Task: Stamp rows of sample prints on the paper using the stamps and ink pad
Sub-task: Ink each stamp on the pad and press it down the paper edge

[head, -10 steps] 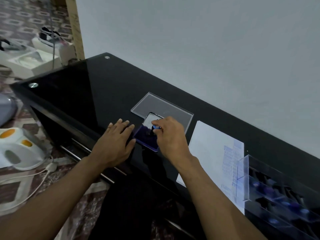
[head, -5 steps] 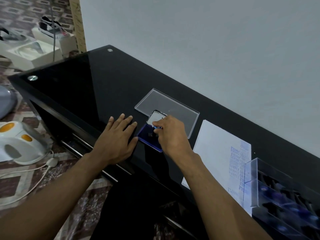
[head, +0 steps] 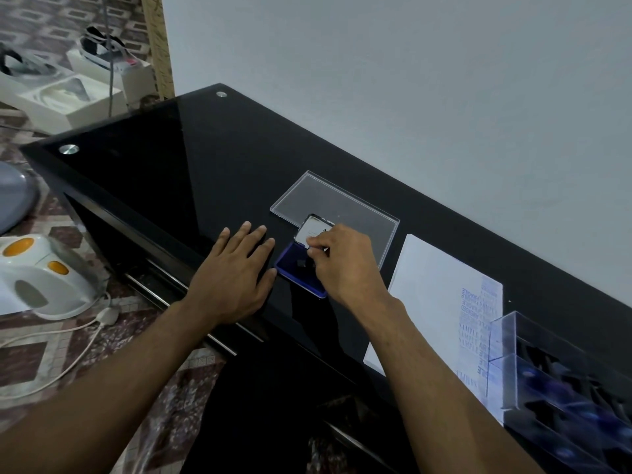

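Near the middle of the frame, the right hand (head: 345,265) hovers over the open ink pad (head: 298,272), its fingers (head: 316,243) curled and pinched together on something small, most likely a stamp, though the hand hides nearly all of it and only a dark bit shows on the blue pad beneath. The ink pad sits on the glossy black worktop (head: 205,159), its blue tray toward the lower left and its pale lid (head: 312,230) tipped back toward the upper right, overlapping the near corner of a clear plastic sheet (head: 338,206) that lies flat just above it. The left hand (head: 236,275) lies flat on the worktop just left of the ink pad, fingers straight and slightly spread, the fingertips close beside the pad's left edge; whether they touch it cannot be told. To the right of the right forearm lies the sheet of paper (head: 431,285), white, with columns of blue stamped words along its right side. At the lower right of the frame a clear plastic box (head: 547,378) holds dark stamps with blue tops (head: 588,415), and its near corner overlaps the paper's printed edge. At the left of the frame, on the patterned floor, stands a white appliance with orange buttons (head: 37,275) and a white cord.
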Demonstrator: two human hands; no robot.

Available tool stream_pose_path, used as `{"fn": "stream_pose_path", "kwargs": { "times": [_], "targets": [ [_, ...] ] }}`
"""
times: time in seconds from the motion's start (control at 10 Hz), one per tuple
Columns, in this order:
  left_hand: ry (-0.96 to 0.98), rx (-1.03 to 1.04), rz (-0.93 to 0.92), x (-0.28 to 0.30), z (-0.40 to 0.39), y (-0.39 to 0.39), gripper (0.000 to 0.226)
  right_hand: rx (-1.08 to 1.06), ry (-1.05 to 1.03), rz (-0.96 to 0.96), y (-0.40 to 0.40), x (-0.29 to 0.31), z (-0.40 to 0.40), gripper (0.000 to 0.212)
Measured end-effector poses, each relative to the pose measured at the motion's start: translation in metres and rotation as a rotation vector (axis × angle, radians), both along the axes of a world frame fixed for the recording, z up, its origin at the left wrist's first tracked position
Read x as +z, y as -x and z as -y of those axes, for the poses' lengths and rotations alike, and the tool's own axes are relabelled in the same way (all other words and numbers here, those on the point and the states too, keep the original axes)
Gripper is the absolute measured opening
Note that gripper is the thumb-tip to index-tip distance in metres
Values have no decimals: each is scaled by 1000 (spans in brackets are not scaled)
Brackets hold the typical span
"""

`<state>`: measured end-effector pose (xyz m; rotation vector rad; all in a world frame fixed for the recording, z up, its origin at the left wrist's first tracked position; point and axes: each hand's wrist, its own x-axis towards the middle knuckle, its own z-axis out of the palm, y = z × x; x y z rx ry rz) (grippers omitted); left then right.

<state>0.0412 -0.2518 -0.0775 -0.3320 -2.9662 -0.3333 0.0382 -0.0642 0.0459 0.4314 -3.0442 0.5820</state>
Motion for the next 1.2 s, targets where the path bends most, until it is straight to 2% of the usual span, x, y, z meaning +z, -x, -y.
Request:
{"fn": "stream_pose_path", "kwargs": {
  "times": [0.5,0.7,1.0,1.2],
  "targets": [
    [17,6,-1,2,-1,-1,72,48,-175,85,8,1,5,27],
    [10,7,-5,1,-1,-1,71,-58,-6,1,6,-10,6,21],
    [13,13,-4,2,-2,-2,73,-54,-27,34,5,-5,3,22],
    [7,11,5,5,-3,-3,77,-87,38,24,3,-8,3,21]
  ]
}}
